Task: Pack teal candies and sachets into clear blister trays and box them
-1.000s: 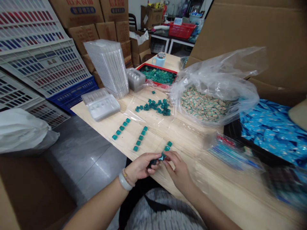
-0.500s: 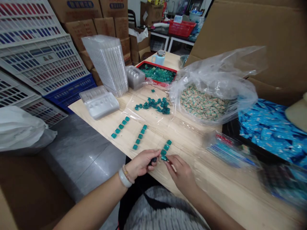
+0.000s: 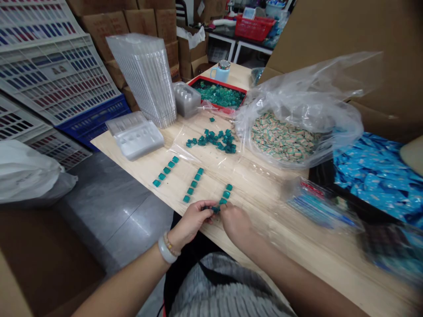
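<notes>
Pinched in my left hand point(image 3: 192, 220) is a small dark object point(image 3: 214, 209), mostly covered by the fingers; its kind cannot be made out. My right hand point(image 3: 236, 223) is closed at the near end of the right row of green square tiles point(image 3: 226, 193), and its fingertips hide what they hold. The two hands almost meet. Further left on the table lie a middle row of green tiles point(image 3: 193, 184) and a left row of green tiles point(image 3: 166, 170). Beyond the rows is a loose pile of green tiles point(image 3: 214, 138) on clear plastic film.
A red tray point(image 3: 245, 97) of green pieces stands behind the pile, beside a light blue mug point(image 3: 222, 71). Clear plastic trays point(image 3: 142, 79) are stacked at the left. A plastic bag of small beige-and-green pieces point(image 3: 284, 136) and blue packets point(image 3: 373, 167) are at the right.
My right hand has brought a green tile to the near end of the right row, and its fingers now cover that spot. My left hand has shifted slightly left and up, still holding the dark object.
</notes>
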`<state>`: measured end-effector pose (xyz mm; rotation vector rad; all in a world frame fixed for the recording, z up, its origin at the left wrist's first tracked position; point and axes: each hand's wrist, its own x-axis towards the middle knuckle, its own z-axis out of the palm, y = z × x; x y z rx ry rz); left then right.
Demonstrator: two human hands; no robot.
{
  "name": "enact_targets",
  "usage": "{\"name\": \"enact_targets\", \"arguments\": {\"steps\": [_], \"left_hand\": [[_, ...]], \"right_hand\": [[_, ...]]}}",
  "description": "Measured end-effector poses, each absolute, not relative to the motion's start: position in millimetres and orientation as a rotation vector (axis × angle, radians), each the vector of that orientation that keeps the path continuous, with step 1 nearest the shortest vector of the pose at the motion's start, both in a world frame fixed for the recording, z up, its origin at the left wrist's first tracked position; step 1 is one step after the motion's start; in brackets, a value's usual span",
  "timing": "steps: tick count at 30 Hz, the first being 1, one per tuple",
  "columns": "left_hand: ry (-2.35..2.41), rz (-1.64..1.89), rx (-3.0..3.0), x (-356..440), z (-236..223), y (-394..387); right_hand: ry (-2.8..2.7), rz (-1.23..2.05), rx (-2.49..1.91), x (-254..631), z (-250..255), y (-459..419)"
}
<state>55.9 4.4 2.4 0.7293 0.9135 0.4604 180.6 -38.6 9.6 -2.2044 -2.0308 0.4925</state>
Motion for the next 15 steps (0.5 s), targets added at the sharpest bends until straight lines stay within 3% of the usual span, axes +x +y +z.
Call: {"name": "enact_targets", "arguments": {"steps": [3, 15], "left_hand": [[0.899, 0.489, 0.746, 55.2, 2.5, 4.4], [0.872, 0.575, 0.764, 72.1, 19.6, -3.7]], "right_hand": [[-2.122, 0.411, -2.247, 183.6, 4.0, -38.7], [-1.385, 0.829, -1.721, 196.3, 20.0, -65.5]]}}
